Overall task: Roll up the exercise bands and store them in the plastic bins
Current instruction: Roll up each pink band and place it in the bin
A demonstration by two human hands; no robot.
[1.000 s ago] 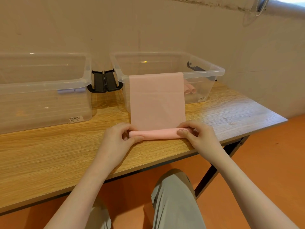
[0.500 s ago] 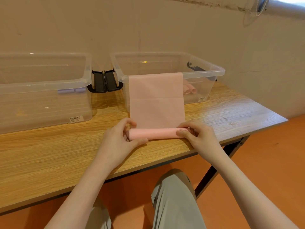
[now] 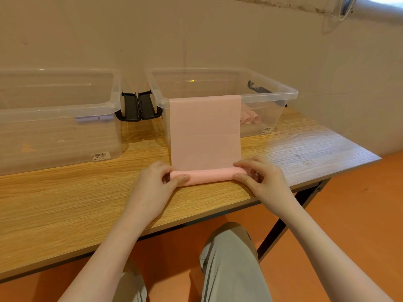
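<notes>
Here the wooden tabletop [image 3: 65,205] carries two clear plastic bins side by side against the wall. The left bin [image 3: 58,118] shows something pale lilac behind its front rim, too blurred to name. The right bin [image 3: 268,94] already holds a few rolled pink bands [image 3: 249,117] on its floor, seen through the clear wall.

The pink exercise band [image 3: 205,131] is draped over the front rim of the right bin and runs down its front wall onto the tabletop, where its near end is wound into a roll [image 3: 209,175] lying crosswise. The flat stretch looks smooth, with one faint crease across it.

The left hand [image 3: 157,184] grips the left end of the roll, thumb on the near side and fingers curled over the top. The right hand [image 3: 261,179] pinches the right end in the same way, thumb in front and fingers over.

The step in hand looks to be mid-roll, with much of the band not yet wound. To do it well, both hands should turn the roll away at the same pace, so the ends stay level and the edges stack squarely. A light pull toward the body would keep the layers tight. If one end leads, the roll will likely cone and loosen in the bin.
</notes>
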